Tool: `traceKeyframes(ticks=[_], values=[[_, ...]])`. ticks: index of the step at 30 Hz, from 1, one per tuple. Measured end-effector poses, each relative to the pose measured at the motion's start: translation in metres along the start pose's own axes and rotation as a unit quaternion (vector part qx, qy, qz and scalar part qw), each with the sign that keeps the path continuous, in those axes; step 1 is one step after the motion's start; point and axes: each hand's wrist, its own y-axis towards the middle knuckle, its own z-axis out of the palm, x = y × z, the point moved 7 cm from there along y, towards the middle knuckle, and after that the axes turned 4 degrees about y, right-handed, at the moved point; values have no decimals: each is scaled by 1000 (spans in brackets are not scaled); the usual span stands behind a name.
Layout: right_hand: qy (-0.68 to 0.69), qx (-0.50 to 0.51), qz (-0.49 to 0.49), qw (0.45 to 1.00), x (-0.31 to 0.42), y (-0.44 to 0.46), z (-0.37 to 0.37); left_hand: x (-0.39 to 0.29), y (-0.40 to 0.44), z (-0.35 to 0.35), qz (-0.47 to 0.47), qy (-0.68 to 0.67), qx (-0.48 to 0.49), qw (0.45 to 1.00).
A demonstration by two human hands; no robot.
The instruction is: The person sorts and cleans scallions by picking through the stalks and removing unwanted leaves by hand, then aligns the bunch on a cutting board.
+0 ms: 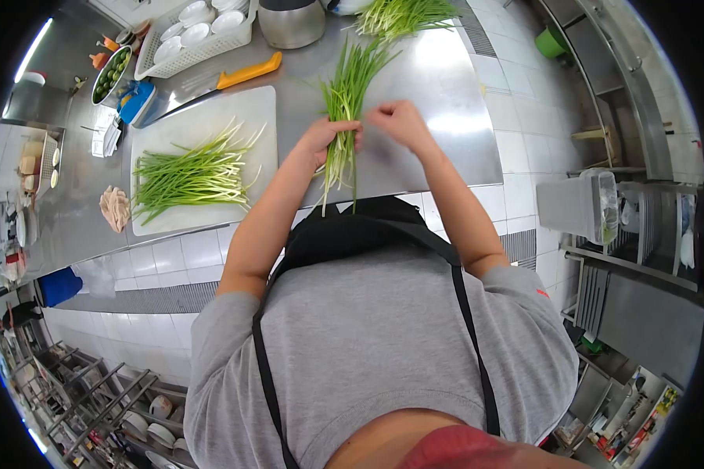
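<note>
My left hand (pixel 328 141) is closed around a bunch of garlic chives (pixel 346 86), with their pale ends pointing at the table's near edge. Just right of the bunch, my right hand (pixel 401 125) is raised with curled fingers, slightly blurred; whether anything is pinched in it is hidden. A cut pile of garlic chives (pixel 192 176) lies on the white cutting board (pixel 250 109) to the left. Farther back on the table, more chives (pixel 407 16) lie in a loose heap.
A knife with a yellow handle (pixel 249 72) lies behind the board. Beyond it stand a white basket of small bowls (pixel 152 66), a metal pot (pixel 291 23) and a bowl of green fruit (pixel 111 76). A crumpled beige glove (pixel 115 208) sits left of the board.
</note>
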Motion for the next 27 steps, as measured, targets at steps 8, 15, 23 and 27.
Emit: traceKeyframes(ticks=[8, 15, 23, 27], values=[[-331, 43, -152, 930, 29, 57, 28, 3, 5, -2, -17, 67, -25, 997], [-223, -29, -231, 947, 29, 90, -4, -1, -5, 3, -1, 81, -37, 996], [-302, 118, -404, 855, 61, 26, 25, 0, -5, 2, -7, 74, -17, 997], [-383, 123, -377, 834, 56, 28, 34, 2, -6, 1, -19, 86, -25, 996]])
